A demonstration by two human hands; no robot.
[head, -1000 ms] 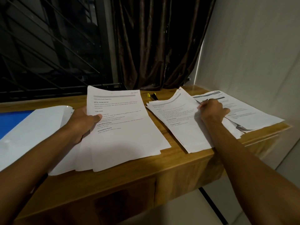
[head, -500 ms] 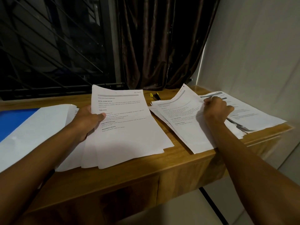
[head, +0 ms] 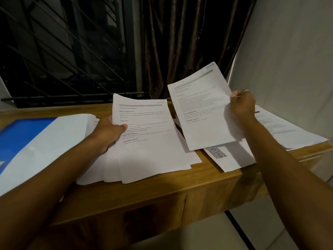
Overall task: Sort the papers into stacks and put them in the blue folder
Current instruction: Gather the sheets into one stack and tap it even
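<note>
We log right hand [head: 242, 107] grip pinching a sheet [head: 201, 112] now raised off the desk [head: 180, 183], QR page [head: 217, 153] uncovered, left hand [head: 108, 134] still clamping fanned stack [head: 149, 145].

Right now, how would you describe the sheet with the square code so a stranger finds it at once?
Start at the wooden desk, right half, under the raised sheet in the right hand. The code sheet lies flat there, near the front edge. It alone carries a black square code; its neighbours show only text.
</note>
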